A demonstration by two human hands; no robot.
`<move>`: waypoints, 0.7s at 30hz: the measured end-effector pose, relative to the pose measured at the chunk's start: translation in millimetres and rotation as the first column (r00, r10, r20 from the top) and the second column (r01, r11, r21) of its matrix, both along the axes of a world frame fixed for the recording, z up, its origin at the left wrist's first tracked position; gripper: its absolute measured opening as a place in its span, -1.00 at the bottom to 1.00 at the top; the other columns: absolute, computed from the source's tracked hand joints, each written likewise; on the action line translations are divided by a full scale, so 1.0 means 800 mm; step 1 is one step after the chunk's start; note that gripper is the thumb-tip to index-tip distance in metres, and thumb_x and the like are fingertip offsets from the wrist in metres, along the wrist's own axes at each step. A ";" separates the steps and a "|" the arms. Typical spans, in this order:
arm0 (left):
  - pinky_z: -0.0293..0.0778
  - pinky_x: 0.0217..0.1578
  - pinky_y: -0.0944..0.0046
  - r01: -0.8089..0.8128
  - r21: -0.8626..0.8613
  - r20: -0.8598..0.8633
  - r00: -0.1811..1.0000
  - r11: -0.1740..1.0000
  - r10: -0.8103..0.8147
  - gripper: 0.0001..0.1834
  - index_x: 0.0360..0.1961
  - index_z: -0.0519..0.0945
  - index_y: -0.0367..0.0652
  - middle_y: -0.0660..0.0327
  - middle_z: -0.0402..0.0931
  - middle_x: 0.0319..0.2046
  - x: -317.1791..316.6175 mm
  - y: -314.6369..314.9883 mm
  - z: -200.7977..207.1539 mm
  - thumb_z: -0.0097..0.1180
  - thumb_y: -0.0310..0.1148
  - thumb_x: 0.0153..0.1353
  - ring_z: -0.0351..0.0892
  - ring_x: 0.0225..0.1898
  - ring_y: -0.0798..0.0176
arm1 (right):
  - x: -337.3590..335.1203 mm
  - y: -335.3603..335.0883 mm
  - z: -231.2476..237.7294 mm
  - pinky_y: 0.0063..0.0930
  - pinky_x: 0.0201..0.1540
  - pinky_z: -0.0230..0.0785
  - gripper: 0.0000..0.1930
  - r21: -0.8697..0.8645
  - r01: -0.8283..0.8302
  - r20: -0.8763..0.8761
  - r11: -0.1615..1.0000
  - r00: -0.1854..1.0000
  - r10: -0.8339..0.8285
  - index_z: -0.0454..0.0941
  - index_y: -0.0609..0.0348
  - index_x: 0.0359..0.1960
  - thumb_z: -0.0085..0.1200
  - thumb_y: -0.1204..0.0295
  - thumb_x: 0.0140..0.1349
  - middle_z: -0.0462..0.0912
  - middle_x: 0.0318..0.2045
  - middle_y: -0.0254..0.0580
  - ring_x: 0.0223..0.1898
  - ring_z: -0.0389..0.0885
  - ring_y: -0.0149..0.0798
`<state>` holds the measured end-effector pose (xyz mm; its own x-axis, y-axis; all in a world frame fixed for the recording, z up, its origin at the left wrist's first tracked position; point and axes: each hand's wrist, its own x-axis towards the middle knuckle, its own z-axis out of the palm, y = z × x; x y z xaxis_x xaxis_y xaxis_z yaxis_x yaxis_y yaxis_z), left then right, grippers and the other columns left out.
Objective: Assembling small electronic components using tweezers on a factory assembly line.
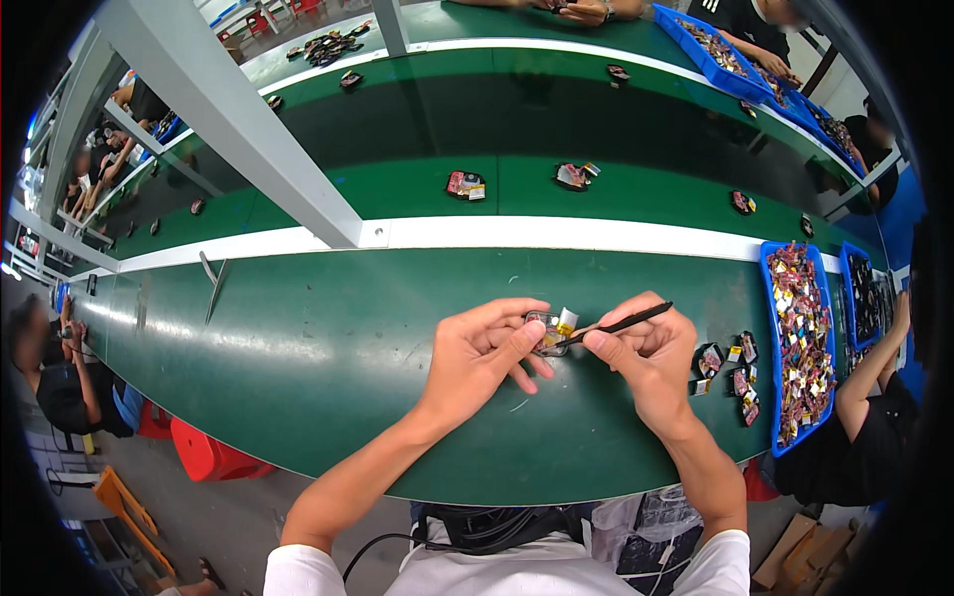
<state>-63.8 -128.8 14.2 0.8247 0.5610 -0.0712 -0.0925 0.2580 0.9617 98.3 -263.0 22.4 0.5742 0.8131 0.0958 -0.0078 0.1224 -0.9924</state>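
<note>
Pinching the small dark-cased device (543, 320) between thumb and fingers, your left hand (475, 358) holds it up over the table (328, 397), and here's your right hand (651, 363) gripping a slim black tool (636, 318), its tip down at the silver-and-yellow piece (567, 320)! Looks like delicate tool work on that casing; whether the tip touches is too small to tell. Next move calls for a firm left pinch and a light, exact tip. More dark units (710, 360) lie to your right, near the blue tray (769, 348).
</note>
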 end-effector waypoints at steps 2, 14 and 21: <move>0.66 -0.51 0.33 0.003 -0.013 -0.005 1.000 1.000 -0.003 -0.67 0.11 0.52 -0.45 -0.08 0.65 -0.15 0.000 0.000 -0.004 0.06 -0.43 0.44 0.74 -0.40 0.13 | -0.001 -0.001 0.002 -0.79 -0.59 0.05 -0.82 0.008 -0.005 0.024 1.000 1.000 0.005 0.59 0.28 -0.29 0.36 0.64 0.14 0.73 -0.44 -0.24 -0.62 0.34 -0.75; 0.66 -0.53 0.35 0.011 -0.035 -0.001 1.000 0.999 -0.011 -0.64 0.13 0.49 -0.46 -0.10 0.64 -0.12 0.001 0.000 0.001 0.03 -0.37 0.46 0.77 -0.36 0.09 | -0.004 0.000 -0.004 -0.79 -0.60 0.06 -0.83 0.074 0.012 0.138 0.997 0.990 -0.023 0.59 0.30 -0.31 0.36 0.67 0.12 0.73 -0.42 -0.22 -0.65 0.32 -0.74; 0.62 -0.61 0.38 0.015 -0.020 0.006 1.000 1.000 -0.015 -0.66 0.11 0.52 -0.46 -0.08 0.64 -0.17 -0.001 0.001 -0.002 0.04 -0.42 0.45 0.75 -0.42 0.15 | -0.005 -0.001 -0.009 -0.78 -0.62 0.06 -0.84 0.139 0.011 0.185 0.990 0.982 -0.037 0.61 0.31 -0.33 0.35 0.70 0.11 0.74 -0.39 -0.15 -0.67 0.32 -0.73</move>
